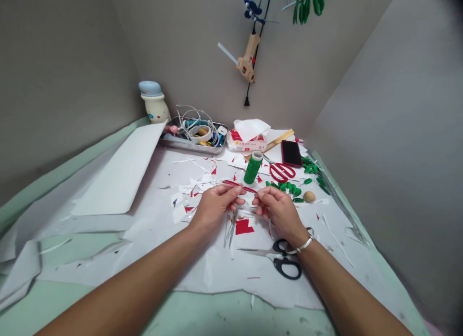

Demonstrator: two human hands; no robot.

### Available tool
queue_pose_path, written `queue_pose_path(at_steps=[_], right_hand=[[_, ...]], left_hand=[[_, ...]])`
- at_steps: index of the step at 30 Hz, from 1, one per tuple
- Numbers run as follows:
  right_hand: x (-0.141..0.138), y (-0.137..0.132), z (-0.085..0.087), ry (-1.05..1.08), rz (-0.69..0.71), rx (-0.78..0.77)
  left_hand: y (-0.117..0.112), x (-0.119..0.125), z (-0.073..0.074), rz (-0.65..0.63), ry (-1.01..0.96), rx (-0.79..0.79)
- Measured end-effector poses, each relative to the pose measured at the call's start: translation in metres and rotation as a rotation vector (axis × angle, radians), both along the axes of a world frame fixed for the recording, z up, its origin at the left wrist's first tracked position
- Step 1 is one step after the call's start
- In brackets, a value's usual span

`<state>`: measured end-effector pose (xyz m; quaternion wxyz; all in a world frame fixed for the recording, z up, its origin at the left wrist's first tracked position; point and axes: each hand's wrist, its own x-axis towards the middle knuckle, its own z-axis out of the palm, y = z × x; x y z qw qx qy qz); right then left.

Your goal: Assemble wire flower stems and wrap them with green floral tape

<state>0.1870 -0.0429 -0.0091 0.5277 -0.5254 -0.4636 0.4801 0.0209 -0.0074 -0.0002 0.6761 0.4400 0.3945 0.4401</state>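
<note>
Between my two hands stretches a thin red strip, its left end sticking out past my fingers. My left hand pinches it near the left part, and my right hand pinches its right end. Just beyond the strip stands a spool of green thread. Below my hands lie a piece of red paper and silver tweezers. Black-handled scissors rest open-bladed by my right wrist, which wears a bracelet. Green leaf shapes lie past my right hand.
Paper scraps litter the white sheet. At the back are a metal tray of supplies, a tissue pack, red-handled scissors and a phone. A white board lies left. A glue gun hangs on the wall.
</note>
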Motion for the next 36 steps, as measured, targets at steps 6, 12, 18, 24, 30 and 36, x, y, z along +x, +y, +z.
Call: queue_pose_path(at_steps=[6, 12, 18, 24, 30, 36], right_hand=[[0.001, 0.001, 0.004, -0.236, -0.019, 0.027], [0.021, -0.016, 0.045, -0.970, 0.020, 0.172], [0.027, -0.058, 0.062, -1.278, 0.566, -0.144], [0.010, -0.070, 0.055, -1.476, 0.560, -0.262], [0.007, -0.072, 0.061, -1.472, 0.564, -0.265], [0.032, -0.072, 0.082, -1.155, 0.657, -0.210]], left_hand=[[0.004, -0.003, -0.004, 0.050, 0.023, 0.029], [0.011, -0.006, -0.003, 0.127, 0.010, 0.023], [0.013, -0.009, -0.001, 0.144, -0.039, 0.015], [0.013, -0.009, 0.001, 0.152, -0.060, 0.016], [0.012, -0.009, 0.002, 0.162, -0.074, 0.008], [0.012, -0.009, 0.003, 0.161, -0.076, 0.003]])
